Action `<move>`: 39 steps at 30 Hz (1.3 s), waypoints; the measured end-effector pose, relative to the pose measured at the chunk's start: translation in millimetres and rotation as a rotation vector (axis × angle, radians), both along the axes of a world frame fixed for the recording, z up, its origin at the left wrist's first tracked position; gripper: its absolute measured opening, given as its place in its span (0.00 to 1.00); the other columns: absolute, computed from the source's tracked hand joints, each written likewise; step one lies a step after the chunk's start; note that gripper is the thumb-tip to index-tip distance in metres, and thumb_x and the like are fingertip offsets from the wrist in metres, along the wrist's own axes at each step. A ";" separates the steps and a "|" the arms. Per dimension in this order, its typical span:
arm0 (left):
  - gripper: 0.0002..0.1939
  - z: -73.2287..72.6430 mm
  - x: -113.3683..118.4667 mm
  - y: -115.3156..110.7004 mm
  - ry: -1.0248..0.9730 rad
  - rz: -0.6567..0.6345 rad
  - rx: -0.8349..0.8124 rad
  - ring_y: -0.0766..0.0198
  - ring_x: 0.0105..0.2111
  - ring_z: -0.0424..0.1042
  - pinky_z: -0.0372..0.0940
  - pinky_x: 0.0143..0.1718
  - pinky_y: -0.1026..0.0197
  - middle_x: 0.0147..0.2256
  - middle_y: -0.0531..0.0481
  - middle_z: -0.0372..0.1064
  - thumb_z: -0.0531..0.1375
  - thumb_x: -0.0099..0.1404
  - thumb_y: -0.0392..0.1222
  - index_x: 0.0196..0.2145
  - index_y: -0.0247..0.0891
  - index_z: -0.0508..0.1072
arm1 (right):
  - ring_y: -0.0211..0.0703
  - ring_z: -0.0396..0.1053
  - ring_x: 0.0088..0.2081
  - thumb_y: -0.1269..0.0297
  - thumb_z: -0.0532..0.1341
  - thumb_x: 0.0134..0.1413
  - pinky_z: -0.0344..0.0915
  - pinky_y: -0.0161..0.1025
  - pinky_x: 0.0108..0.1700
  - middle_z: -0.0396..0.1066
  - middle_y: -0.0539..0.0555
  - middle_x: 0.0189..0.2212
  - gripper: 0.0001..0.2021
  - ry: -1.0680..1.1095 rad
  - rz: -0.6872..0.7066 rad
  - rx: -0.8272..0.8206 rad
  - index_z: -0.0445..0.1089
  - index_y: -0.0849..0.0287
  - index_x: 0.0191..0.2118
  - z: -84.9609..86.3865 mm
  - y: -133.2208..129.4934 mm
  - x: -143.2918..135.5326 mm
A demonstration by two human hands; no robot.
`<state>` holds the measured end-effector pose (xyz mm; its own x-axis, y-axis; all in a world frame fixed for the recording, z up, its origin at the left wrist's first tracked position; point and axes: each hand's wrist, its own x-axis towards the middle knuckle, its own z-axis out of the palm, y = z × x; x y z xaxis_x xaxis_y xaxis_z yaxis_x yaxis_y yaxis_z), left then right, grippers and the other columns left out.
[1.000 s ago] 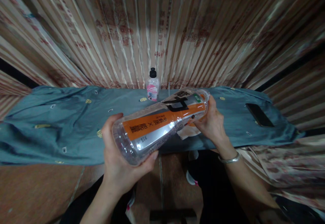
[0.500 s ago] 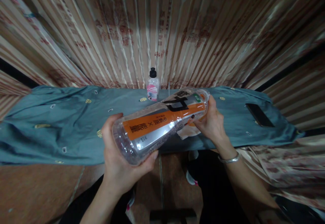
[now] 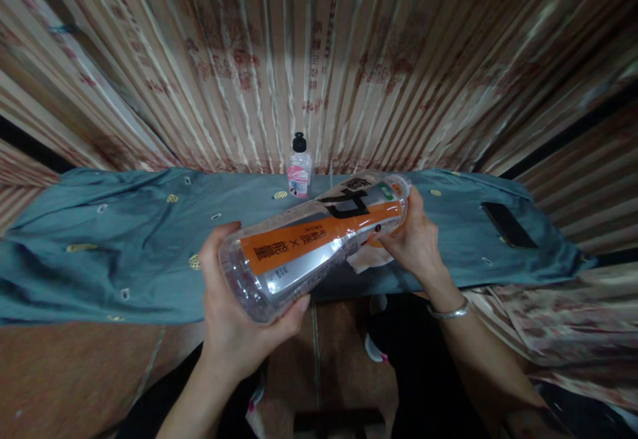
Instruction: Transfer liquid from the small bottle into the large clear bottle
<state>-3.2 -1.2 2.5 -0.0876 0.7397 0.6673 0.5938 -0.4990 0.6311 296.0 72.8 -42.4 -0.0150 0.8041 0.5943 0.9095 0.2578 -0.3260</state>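
Observation:
A large clear plastic bottle (image 3: pixel 319 243) with an orange, black and silver label lies slanted in the air between my two hands. My left hand (image 3: pixel 239 313) wraps round its base, thumb underneath and fingers over the far side. At the upper end, my right hand (image 3: pixel 416 233) grips the neck; its fingertips are partly hidden behind the bottle. Below and behind the neck, a crumpled pale sheet (image 3: pixel 366 260), perhaps tissue, rests on the cloth, partly covered by the bottle. Beyond the bottle stands a small clear squeeze bottle (image 3: pixel 300 170) with a black cap and pink label, upright.
A teal patterned cloth (image 3: pixel 134 226) covers the narrow table before me. On its right side lies a black phone (image 3: pixel 508 225). Pleated patterned curtains (image 3: pixel 279 60) hang close behind and at both sides. Brown floor tiles (image 3: pixel 100 366) show below the front edge.
Almost nothing differs. The view has shifted very slightly, and both hands keep the same hold on the large bottle.

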 end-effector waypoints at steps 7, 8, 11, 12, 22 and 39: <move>0.44 -0.5 -0.2 0.9 -0.005 0.003 0.004 0.48 0.46 0.76 0.77 0.44 0.44 0.53 0.40 0.67 0.71 0.54 0.56 0.64 0.43 0.62 | 0.65 0.77 0.58 0.56 0.66 0.54 0.79 0.58 0.52 0.72 0.67 0.64 0.46 0.018 0.002 0.007 0.45 0.57 0.73 0.3 -0.4 -0.2; 0.44 -0.3 -0.2 0.9 -0.006 0.003 0.002 0.47 0.46 0.76 0.77 0.44 0.44 0.53 0.40 0.67 0.71 0.54 0.56 0.64 0.43 0.62 | 0.65 0.77 0.58 0.56 0.66 0.54 0.79 0.57 0.52 0.72 0.67 0.64 0.46 0.018 0.004 0.006 0.45 0.57 0.73 0.5 -0.4 -0.3; 0.44 0.3 -0.2 0.4 -0.011 0.006 -0.004 0.46 0.47 0.76 0.77 0.45 0.42 0.53 0.39 0.66 0.71 0.53 0.55 0.64 0.43 0.62 | 0.65 0.77 0.58 0.56 0.67 0.55 0.79 0.57 0.53 0.72 0.67 0.64 0.46 0.019 0.017 0.004 0.45 0.57 0.73 0.8 -0.3 -0.2; 0.45 0.4 -0.2 0.2 -0.014 0.006 -0.007 0.45 0.47 0.76 0.77 0.46 0.41 0.53 0.39 0.66 0.71 0.53 0.55 0.64 0.43 0.62 | 0.65 0.77 0.58 0.56 0.67 0.55 0.78 0.57 0.53 0.72 0.67 0.64 0.46 0.019 0.019 0.001 0.45 0.57 0.73 0.8 -0.3 -0.1; 0.45 0.5 0.5 -0.5 -0.077 0.008 -0.065 0.45 0.48 0.75 0.77 0.47 0.40 0.52 0.39 0.67 0.72 0.50 0.55 0.62 0.44 0.62 | 0.67 0.77 0.59 0.55 0.67 0.55 0.78 0.59 0.52 0.70 0.69 0.65 0.47 0.008 -0.006 -0.011 0.43 0.56 0.74 -0.3 -0.4 0.5; 0.46 -1.2 -3.7 -0.4 0.010 -0.006 -0.023 0.45 0.48 0.76 0.78 0.45 0.42 0.55 0.38 0.66 0.72 0.54 0.56 0.66 0.45 0.60 | 0.66 0.78 0.57 0.53 0.67 0.55 0.79 0.58 0.51 0.73 0.67 0.63 0.46 0.013 -0.006 -0.011 0.45 0.57 0.74 0.8 -0.3 0.0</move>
<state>-6.9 -1.6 1.3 -0.0764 0.7555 0.6506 0.5969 -0.4880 0.6368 296.0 72.5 -41.6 -0.0025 0.8110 0.5851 0.9068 0.2485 -0.3406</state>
